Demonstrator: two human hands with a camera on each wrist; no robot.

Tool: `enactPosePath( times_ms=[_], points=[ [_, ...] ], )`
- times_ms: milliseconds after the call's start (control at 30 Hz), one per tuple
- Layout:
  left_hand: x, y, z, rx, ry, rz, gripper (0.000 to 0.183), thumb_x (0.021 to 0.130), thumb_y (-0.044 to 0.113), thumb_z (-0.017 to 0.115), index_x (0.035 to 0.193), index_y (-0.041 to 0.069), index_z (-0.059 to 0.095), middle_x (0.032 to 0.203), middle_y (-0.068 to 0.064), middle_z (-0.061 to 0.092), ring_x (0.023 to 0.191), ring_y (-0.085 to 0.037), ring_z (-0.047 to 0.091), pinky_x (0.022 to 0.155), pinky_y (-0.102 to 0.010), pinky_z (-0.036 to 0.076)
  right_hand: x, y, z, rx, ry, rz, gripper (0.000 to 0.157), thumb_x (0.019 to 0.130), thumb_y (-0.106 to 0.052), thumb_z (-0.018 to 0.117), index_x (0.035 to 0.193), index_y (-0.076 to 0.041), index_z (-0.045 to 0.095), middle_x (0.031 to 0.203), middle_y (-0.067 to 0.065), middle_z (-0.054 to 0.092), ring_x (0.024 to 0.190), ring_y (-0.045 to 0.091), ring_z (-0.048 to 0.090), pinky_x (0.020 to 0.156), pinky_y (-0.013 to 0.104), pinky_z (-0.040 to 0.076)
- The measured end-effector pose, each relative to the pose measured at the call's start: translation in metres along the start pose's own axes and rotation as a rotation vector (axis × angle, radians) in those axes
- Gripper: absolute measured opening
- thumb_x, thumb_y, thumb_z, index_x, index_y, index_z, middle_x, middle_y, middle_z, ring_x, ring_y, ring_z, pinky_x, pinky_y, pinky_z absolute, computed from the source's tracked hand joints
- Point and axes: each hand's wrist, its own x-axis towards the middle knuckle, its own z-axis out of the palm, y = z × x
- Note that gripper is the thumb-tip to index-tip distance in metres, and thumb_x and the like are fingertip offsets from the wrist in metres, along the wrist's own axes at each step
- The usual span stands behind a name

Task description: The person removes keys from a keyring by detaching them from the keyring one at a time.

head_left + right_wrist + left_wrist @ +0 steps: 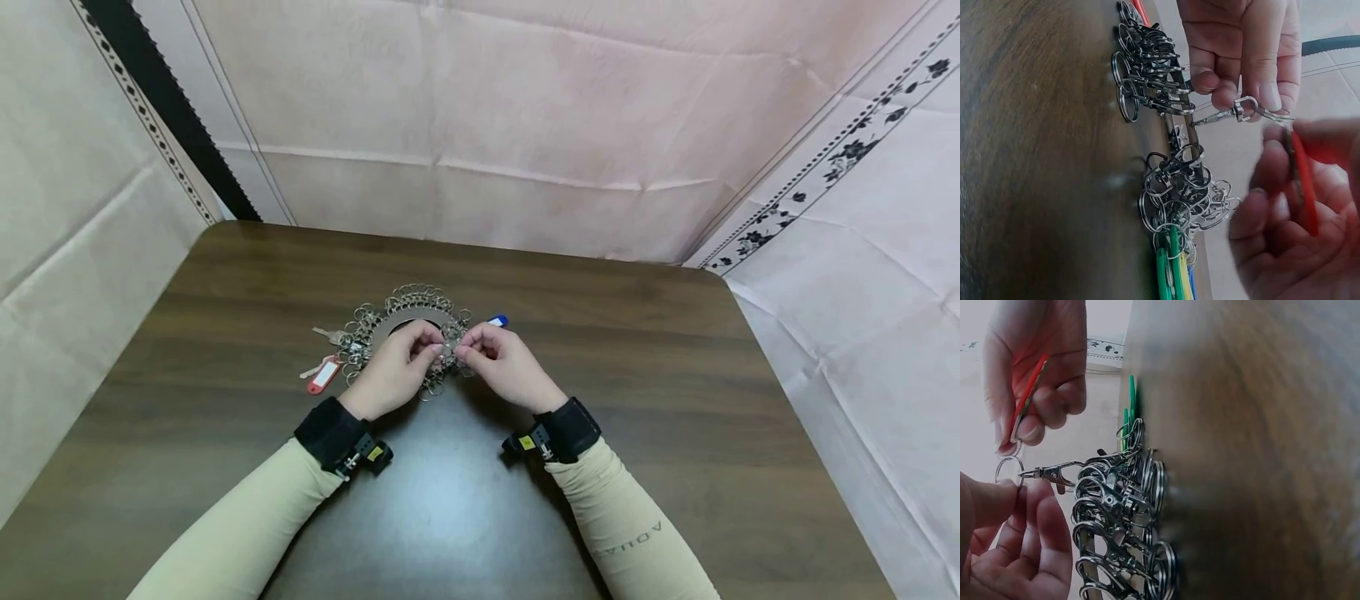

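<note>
A large flat metal ring (411, 315) hung all round with swivel clasps and split rings lies on the table beneath both hands. My left hand (396, 372) pinches a small split ring (1010, 457) between thumb and forefinger. That ring hangs on one swivel clasp (1054, 474), drawn out from the large ring. My right hand (513, 372) pinches a red key tag (1305, 182) right at the split ring; a thin brassy edge shows along the tag. In the head view the fingers hide the red tag.
Another red key tag (324, 375) with a white label and a key (330, 335) stick out at the left of the large ring. A blue tag (498, 321) shows beyond the right hand. Green tags (1172, 262) hang at the ring's side. The brown table (637, 350) meets draped cloth behind.
</note>
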Motion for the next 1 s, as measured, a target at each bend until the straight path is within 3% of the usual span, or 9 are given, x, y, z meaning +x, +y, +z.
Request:
enactPosePath(
  times_ms=[133, 367, 533, 700, 900, 1000],
  points=[
    [0.0003, -0.0009, -0.0008, 0.010, 0.019, 0.007, 0.007, 0.094, 0.007, 0.057, 0.099, 0.004, 0.060, 0.084, -0.009, 0.062, 0.072, -0.016, 0.056, 0.064, -0.035, 0.050, 0.0010, 0.0003, 0.0006, -0.011, -0.066, 0.008, 0.012, 0.094, -0.010, 0.059, 0.094, 0.002, 0.063, 0.082, 0.024, 0.065, 0.065, 0.013, 0.051, 0.059, 0.025, 0.043],
    [0.0045, 0.0015, -0.0017, -0.022, 0.020, 0.013, 0.012, 0.091, 0.005, 0.061, 0.104, 0.003, 0.060, 0.090, -0.010, 0.064, 0.077, -0.014, 0.059, 0.070, -0.038, 0.054, 0.0044, 0.0035, -0.0010, -0.037, -0.014, 0.017, 0.011, 0.093, -0.010, 0.060, 0.092, 0.000, 0.064, 0.077, 0.013, 0.063, 0.061, 0.009, 0.048, 0.057, 0.027, 0.042],
    [0.0031, -0.0013, -0.0014, 0.003, -0.064, 0.004, 0.014, 0.089, 0.004, 0.064, 0.103, 0.004, 0.063, 0.090, -0.010, 0.065, 0.079, -0.015, 0.059, 0.072, -0.038, 0.054, 0.0029, 0.0042, 0.0006, -0.032, -0.002, 0.024, 0.011, 0.093, -0.010, 0.059, 0.092, 0.000, 0.064, 0.075, 0.010, 0.059, 0.060, 0.010, 0.046, 0.056, 0.026, 0.040],
    [-0.0005, -0.0048, -0.0003, 0.036, -0.123, -0.017, 0.005, 0.091, 0.010, 0.063, 0.095, 0.008, 0.065, 0.087, -0.007, 0.067, 0.076, -0.013, 0.059, 0.069, -0.036, 0.051, -0.0001, 0.0057, 0.0013, -0.017, 0.006, 0.035, 0.011, 0.094, -0.010, 0.058, 0.094, -0.001, 0.064, 0.076, 0.015, 0.059, 0.059, 0.011, 0.046, 0.055, 0.026, 0.040],
    [-0.0009, -0.0052, 0.0000, -0.011, -0.075, -0.010, 0.003, 0.093, 0.006, 0.060, 0.095, 0.005, 0.061, 0.087, -0.010, 0.066, 0.078, -0.015, 0.061, 0.070, -0.038, 0.052, 0.0002, 0.0053, -0.0003, 0.009, 0.027, 0.049, 0.012, 0.095, -0.011, 0.057, 0.095, 0.000, 0.063, 0.076, 0.018, 0.058, 0.058, 0.012, 0.046, 0.053, 0.025, 0.039],
    [0.0001, -0.0035, 0.0008, -0.014, -0.041, -0.015, 0.003, 0.093, 0.006, 0.058, 0.096, 0.004, 0.059, 0.085, -0.011, 0.063, 0.075, -0.016, 0.059, 0.067, -0.037, 0.051, 0.0012, 0.0050, -0.0009, 0.027, 0.023, 0.052, 0.013, 0.095, -0.012, 0.058, 0.096, 0.000, 0.062, 0.079, 0.024, 0.059, 0.060, 0.021, 0.050, 0.053, 0.026, 0.040]
  ],
)
